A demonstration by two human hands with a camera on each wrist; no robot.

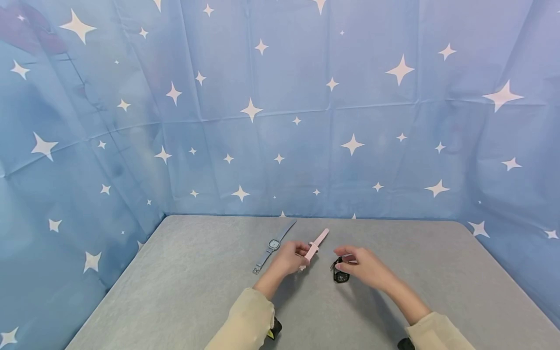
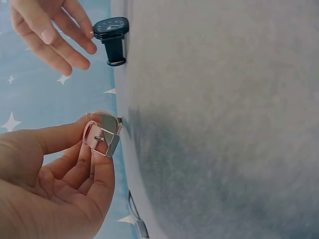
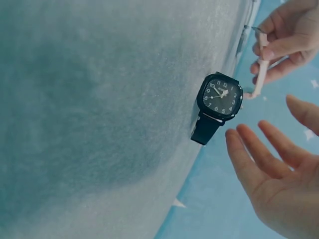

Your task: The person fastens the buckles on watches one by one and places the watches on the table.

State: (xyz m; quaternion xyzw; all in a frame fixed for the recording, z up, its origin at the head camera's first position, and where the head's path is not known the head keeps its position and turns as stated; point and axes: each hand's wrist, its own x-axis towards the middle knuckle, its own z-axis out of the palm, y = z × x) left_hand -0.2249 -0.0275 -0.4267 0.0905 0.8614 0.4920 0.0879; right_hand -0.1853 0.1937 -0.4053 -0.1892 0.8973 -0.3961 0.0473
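Note:
My left hand (image 1: 287, 257) pinches a pink wristwatch (image 1: 321, 237) between thumb and fingers. In the left wrist view the buckle of this pink watch (image 2: 101, 135) faces the camera, beside the fingertips of the left hand (image 2: 70, 184). A black wristwatch (image 1: 341, 277) with a squarish dial rests on the table, its strap bent. Close by it is my right hand (image 1: 367, 267). The right wrist view shows the fingers of the right hand (image 3: 279, 174) spread and apart from the black watch (image 3: 219, 97), whose dial has white numerals.
A blue-grey wristwatch (image 1: 274, 244) lies stretched out on the grey table (image 1: 175, 282), left of the left hand. Behind the table's far edge hangs a blue curtain (image 1: 297, 146) with white stars, which also runs along both sides.

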